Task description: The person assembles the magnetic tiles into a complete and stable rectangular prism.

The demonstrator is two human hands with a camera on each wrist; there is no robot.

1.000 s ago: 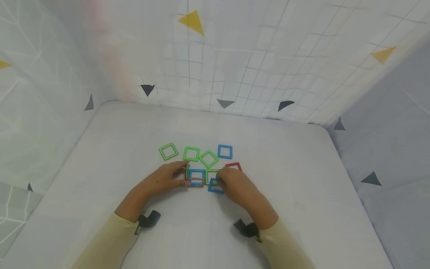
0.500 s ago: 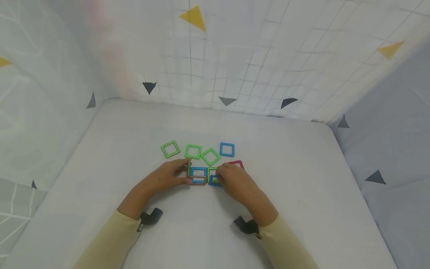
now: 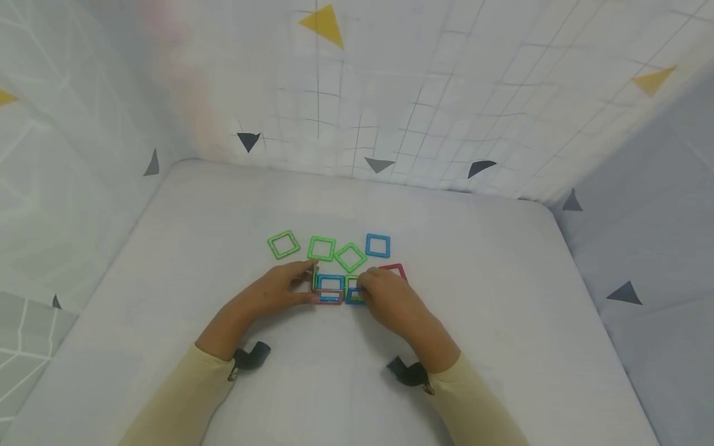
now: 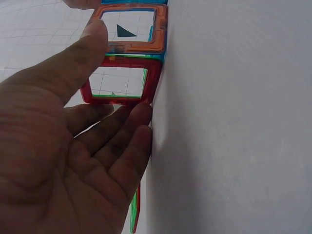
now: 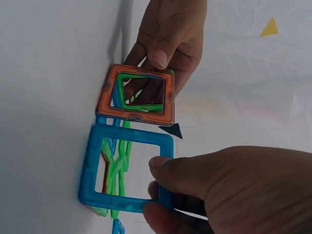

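Observation:
Square magnetic tiles form a small structure in the middle of the table. My left hand (image 3: 277, 291) holds its left corner, thumb on the upright orange magnetic tile (image 5: 135, 117), fingers around an upright side tile (image 4: 154, 78) that looks red outside and green inside. My right hand (image 3: 396, 302) pinches the upper edge of a blue magnetic tile (image 5: 89, 163), which stands upright beside the orange one. Behind these two lie a flat blue tile (image 3: 331, 277) and a flat green tile (image 3: 347, 285), the latter partly hidden by my right hand.
Beyond the structure lie loose green tiles, one at the left (image 3: 273, 249), another green tile (image 3: 321, 239) and a turned green tile (image 3: 341, 264). A blue tile (image 3: 378, 236) and a partly covered red tile (image 3: 393, 267) lie to the right. Patterned cloth walls (image 3: 312, 80) enclose the table.
The blue tile in my right hand has moved in from a tilted position in front, and now stands in line with the orange tile. My left hand keeps its place at the corner.

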